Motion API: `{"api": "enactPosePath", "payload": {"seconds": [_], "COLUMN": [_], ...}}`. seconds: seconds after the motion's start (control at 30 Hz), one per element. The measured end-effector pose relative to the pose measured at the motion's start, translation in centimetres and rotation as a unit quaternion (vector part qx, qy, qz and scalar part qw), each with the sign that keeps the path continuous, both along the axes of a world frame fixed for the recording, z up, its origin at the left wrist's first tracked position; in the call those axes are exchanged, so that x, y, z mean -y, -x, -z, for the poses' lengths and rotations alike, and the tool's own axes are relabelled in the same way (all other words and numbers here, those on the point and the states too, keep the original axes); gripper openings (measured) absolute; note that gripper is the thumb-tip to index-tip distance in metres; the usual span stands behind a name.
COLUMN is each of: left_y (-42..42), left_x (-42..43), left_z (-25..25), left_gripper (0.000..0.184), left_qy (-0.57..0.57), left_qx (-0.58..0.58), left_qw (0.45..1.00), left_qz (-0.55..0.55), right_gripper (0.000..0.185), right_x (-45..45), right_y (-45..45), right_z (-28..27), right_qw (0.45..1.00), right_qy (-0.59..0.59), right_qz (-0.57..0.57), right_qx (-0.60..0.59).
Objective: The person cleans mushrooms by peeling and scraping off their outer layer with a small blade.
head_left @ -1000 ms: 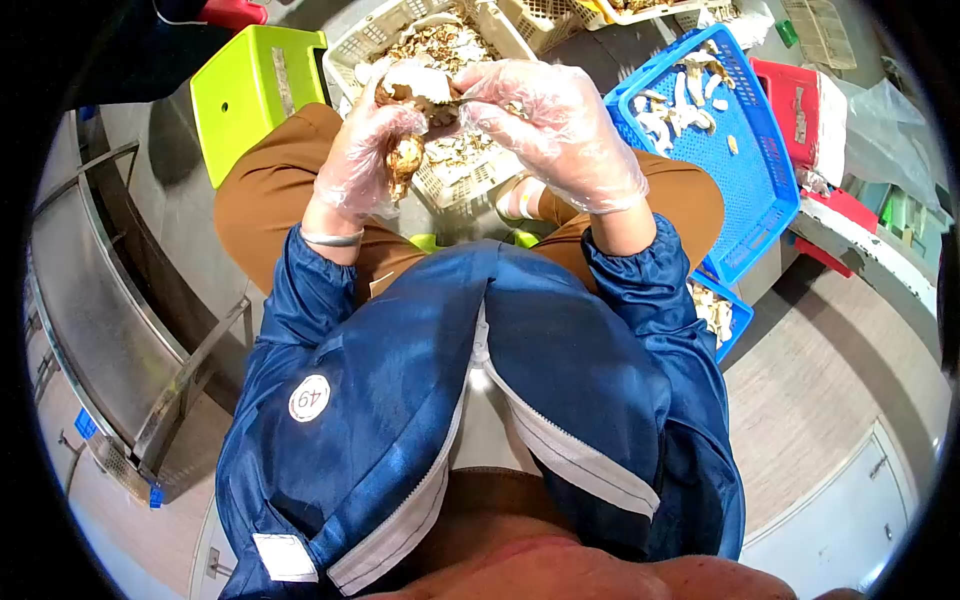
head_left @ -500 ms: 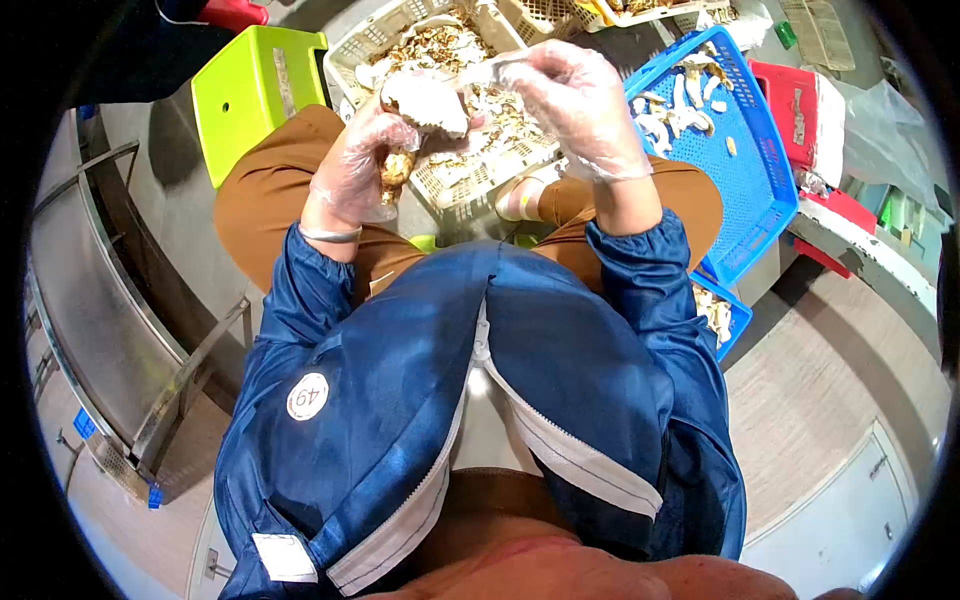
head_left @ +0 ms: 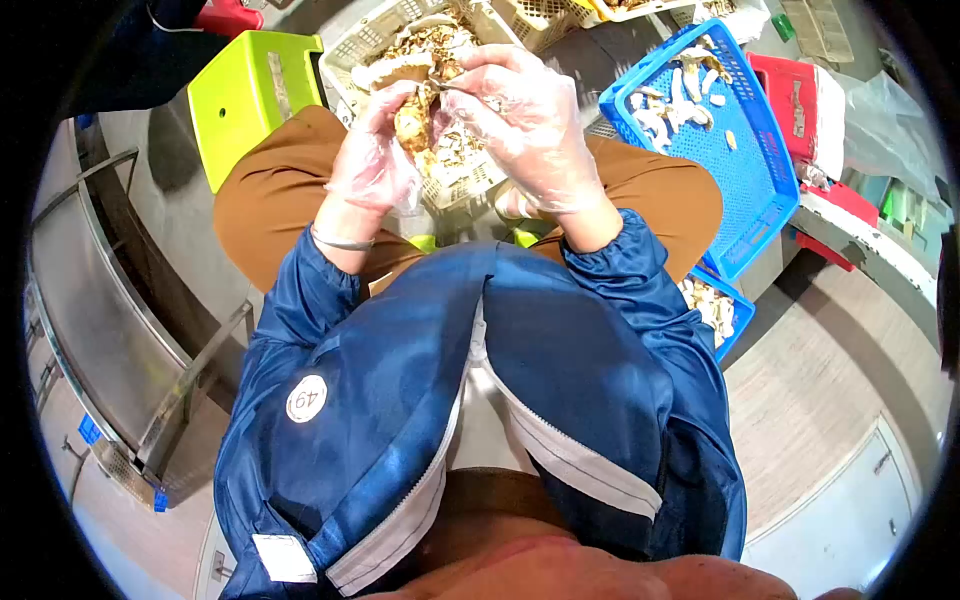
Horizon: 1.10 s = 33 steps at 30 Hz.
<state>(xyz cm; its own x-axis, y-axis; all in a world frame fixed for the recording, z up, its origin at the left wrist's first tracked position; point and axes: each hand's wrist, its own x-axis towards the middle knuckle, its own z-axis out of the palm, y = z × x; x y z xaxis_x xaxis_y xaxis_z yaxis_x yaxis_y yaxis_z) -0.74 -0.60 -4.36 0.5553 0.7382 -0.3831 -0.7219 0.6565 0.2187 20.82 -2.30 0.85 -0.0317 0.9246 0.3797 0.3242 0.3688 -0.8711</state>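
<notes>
A mushroom with a wide pale cap and a thick brown stem (head_left: 411, 128) is in my left hand (head_left: 372, 150), whose gloved fingers are closed around it. The stem points down toward me, and the cap is tilted away. My right hand (head_left: 530, 125), in a clear plastic glove too, is pinched close to the stem. Between its fingers is a small knife, its thin blade against the upper stem; most of it is hidden by the fingers. Below both hands stands a cream plastic crate (head_left: 345, 75) with brown and white mushroom trimmings.
To the right, a blue basket (head_left: 755, 215) holds pale mushroom pieces. A smaller blue basket (head_left: 742, 318) with more pieces sits partly under it. A lime-green stool (head_left: 235, 110) is at the left, a red stool (head_left: 785, 100) at the right. Metal frames line the left side.
My right hand has moved left and down to the mushroom, bringing the knife to its stem. My left hand has turned the mushroom, so the cap now shows edge-on.
</notes>
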Motion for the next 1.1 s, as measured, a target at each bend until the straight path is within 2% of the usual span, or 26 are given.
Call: {"api": "enactPosePath", "payload": {"seconds": [0.07,0.2,0.3,0.43,0.57,0.67,0.77,0.8,0.83,0.9,0.97,1.03,1.1], "left_y": [-0.1,-0.9,-0.5,-0.4,-0.9,-0.2,0.6,0.5,0.8,0.9,0.5,0.3,0.7], "left_x": [0.3,1.0,0.9,0.9,0.9,0.6,0.2,0.3,0.2,0.2,0.2,0.1,0.3], "left_z": [0.3,0.7,0.7,0.7,-0.5,1.1,1.8,1.3,1.2,0.0,-1.4,-1.6,-1.4], "left_gripper": [0.028,0.029,0.027,0.026,0.026,0.027,0.029,0.031,0.031,0.028,0.028,0.029,0.031], "left_qy": [-0.019,-0.012,-0.013,0.007,0.029,0.033,0.051,0.037,0.037,0.053,0.064,0.065,0.059], "left_qx": [-0.013,0.023,0.026,-0.017,-0.001,-0.038,-0.001,-0.034,-0.015,-0.046,-0.057,-0.059,-0.058], "left_qw": [1.0,1.0,0.999,1.0,1.0,0.998,0.994,0.996,0.996,0.995,0.994,0.994,0.994], "left_qz": [-0.002,0.013,0.022,0.003,0.011,0.028,0.093,0.07,0.075,0.068,0.069,0.071,0.076], "right_gripper": [0.01,0.01,0.01,0.01,0.013,0.013,0.013,0.017,0.017,0.018,0.018,0.018,0.013], "right_x": [0.1,-0.4,0.0,0.1,0.3,0.4,0.3,0.2,0.2,-0.9,-1.9,-2.3,-1.7], "right_y": [0.7,0.8,0.5,0.6,0.7,0.5,-0.1,-0.6,-0.8,-2.1,-3.7,-4.7,-4.2], "right_z": [1.1,1.8,0.9,1.0,1.0,0.8,0.7,0.3,-0.2,0.8,2.4,2.4,0.1], "right_qw": [1.0,0.985,0.986,0.983,0.986,0.979,0.998,0.993,0.982,0.979,0.994,0.981,0.992], "right_qy": [-0.018,-0.097,-0.078,-0.083,-0.058,-0.059,0.057,0.113,0.162,0.194,0.083,-0.005,-0.006], "right_qz": [0.013,0.041,0.005,0.006,0.013,0.011,-0.028,-0.04,-0.023,0.016,0.056,0.099,0.046], "right_qx": [-0.008,0.134,0.149,0.162,0.155,0.193,0.028,-0.021,-0.09,-0.061,0.045,0.166,0.115]}}
